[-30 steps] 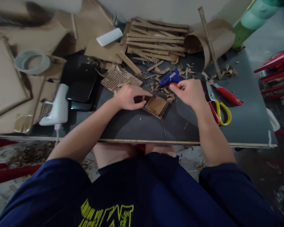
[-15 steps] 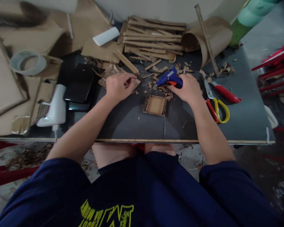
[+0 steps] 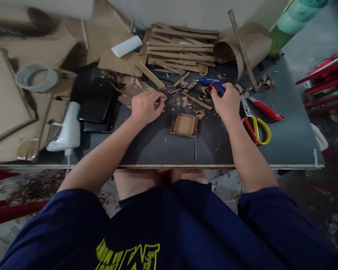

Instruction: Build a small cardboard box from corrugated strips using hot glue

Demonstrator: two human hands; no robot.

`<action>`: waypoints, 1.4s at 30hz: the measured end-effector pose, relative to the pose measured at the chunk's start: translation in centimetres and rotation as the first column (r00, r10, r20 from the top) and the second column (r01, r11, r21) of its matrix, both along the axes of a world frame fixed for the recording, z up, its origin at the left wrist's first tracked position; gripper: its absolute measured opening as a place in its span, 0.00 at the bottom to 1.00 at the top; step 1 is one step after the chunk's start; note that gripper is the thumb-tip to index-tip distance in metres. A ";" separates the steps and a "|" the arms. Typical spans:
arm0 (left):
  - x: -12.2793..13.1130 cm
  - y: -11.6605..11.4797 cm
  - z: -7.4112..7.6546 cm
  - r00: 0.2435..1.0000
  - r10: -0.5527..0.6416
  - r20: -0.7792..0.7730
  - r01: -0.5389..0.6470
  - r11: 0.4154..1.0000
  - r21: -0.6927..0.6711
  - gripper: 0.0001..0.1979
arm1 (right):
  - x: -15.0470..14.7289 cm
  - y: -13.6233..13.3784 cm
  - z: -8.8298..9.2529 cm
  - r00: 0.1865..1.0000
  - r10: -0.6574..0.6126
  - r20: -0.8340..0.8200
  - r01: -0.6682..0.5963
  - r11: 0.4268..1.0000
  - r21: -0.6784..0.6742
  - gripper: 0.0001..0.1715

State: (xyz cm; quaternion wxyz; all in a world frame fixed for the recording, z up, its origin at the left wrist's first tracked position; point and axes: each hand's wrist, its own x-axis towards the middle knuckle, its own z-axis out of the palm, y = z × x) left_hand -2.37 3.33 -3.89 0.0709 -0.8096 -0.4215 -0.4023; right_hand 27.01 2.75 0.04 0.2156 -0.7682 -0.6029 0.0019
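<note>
My right hand (image 3: 227,102) is wrapped round the handle of a blue glue gun (image 3: 211,82) with an orange trigger, its nozzle pointing left. My left hand (image 3: 147,107) has its fingers curled together at the edge of a ridged cardboard piece (image 3: 132,92); whatever is between the fingertips is too small to make out. Between and below the hands, a small square cardboard tray (image 3: 172,129) with corrugated walls lies on the dark table. Scraps and a thin cardboard strip (image 3: 197,101) lie between the two hands.
Cardboard strips (image 3: 183,47) are stacked at the back, beside a curled cardboard sheet (image 3: 256,47). Scissors (image 3: 260,131) and a red-handled cutter (image 3: 267,109) lie at right. Tape (image 3: 36,77), a black device (image 3: 95,101) and a white tool (image 3: 67,127) are at left.
The glue gun in my right hand has moved up and away from the tray, its nozzle now higher, exposing a cardboard strip beneath. My left hand has shifted slightly right and down.
</note>
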 end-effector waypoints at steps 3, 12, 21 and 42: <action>-0.2 -0.3 0.3 0.999 -0.027 -0.029 0.026 0.999 -0.041 0.10 | -0.4 0.1 -0.4 0.999 0.018 0.030 -0.018 1.000 0.020 0.26; 0.3 -1.4 1.1 0.991 -0.078 -0.110 0.064 0.991 -0.120 0.13 | -1.5 -2.2 2.8 0.880 0.454 0.135 -0.461 0.888 0.016 0.13; 0.3 -1.6 1.6 0.992 -0.090 -0.085 0.077 0.986 -0.145 0.14 | -1.7 -2.3 1.8 0.871 0.470 0.145 -0.450 0.881 -0.147 0.09; 3.1 -3.0 2.4 0.655 -0.178 0.734 0.581 0.741 -0.338 0.21 | -4.7 -4.1 0.5 0.578 0.816 -0.030 -0.745 0.542 0.388 0.12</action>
